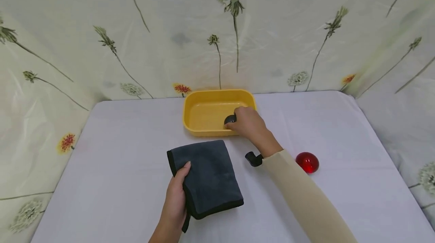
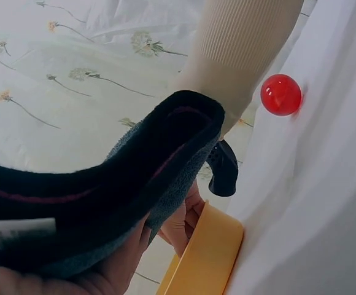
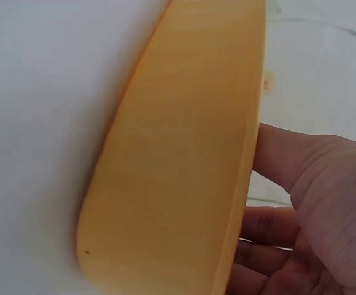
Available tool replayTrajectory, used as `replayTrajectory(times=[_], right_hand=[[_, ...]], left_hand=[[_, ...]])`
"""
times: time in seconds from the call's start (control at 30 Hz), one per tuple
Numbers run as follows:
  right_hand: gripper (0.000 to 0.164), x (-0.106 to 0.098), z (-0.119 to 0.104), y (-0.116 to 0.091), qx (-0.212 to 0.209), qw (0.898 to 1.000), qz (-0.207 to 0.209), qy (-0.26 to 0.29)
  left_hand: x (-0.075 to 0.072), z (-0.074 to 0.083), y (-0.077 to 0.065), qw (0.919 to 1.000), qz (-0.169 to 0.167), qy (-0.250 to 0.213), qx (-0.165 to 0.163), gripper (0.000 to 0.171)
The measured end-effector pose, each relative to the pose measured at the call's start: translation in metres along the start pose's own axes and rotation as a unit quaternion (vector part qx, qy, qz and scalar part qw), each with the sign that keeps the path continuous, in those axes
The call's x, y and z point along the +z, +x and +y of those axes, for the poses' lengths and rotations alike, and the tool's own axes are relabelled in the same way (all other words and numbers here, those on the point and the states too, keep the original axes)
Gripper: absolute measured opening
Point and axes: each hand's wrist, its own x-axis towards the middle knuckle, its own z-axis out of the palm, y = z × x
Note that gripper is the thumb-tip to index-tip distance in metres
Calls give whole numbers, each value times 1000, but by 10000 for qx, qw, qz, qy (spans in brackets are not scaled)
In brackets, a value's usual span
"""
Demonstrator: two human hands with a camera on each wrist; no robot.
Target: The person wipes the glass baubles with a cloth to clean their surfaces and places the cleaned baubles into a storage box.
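Note:
My left hand grips a folded dark grey cloth with black edging, its thumb lying on top. In the left wrist view the cloth shows its black edge and a white label. My right hand reaches over the near right rim of a yellow tray and pinches a dark, shiny ball inside it. The tray wall hides that ball and the fingertips in the right wrist view. To the right of the right forearm, a clear red ball rests on the table.
A white cloth covers the table. Behind and beside it hangs a pale curtain printed with flowers. The tray stands at the table's back edge. A black camera is worn on the right wrist, and a beige sleeve covers that forearm.

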Motion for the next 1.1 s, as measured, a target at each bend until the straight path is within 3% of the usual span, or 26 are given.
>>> replayTrajectory(times=[0.27,0.57,0.7,0.87,1.1], right_hand=[[40,-4,-2,5,61,9997,-241,-76],[46,-9,-3,-8,96,9998,74,-133],[72,-24,2,-35,117,9993,340,-104],[100,-47,20,-88,1,9986,531,-57],[139,-58,76,-147,191,9990,134,-390]], left_hand=[[0,1,0,10000,38,55,8,69],[0,0,0,10000,-11,1,35,68],[1,-1,0,9999,-67,-9,75,68],[2,-1,-1,9999,-47,11,149,68],[3,-1,0,9999,-67,4,135,65]])
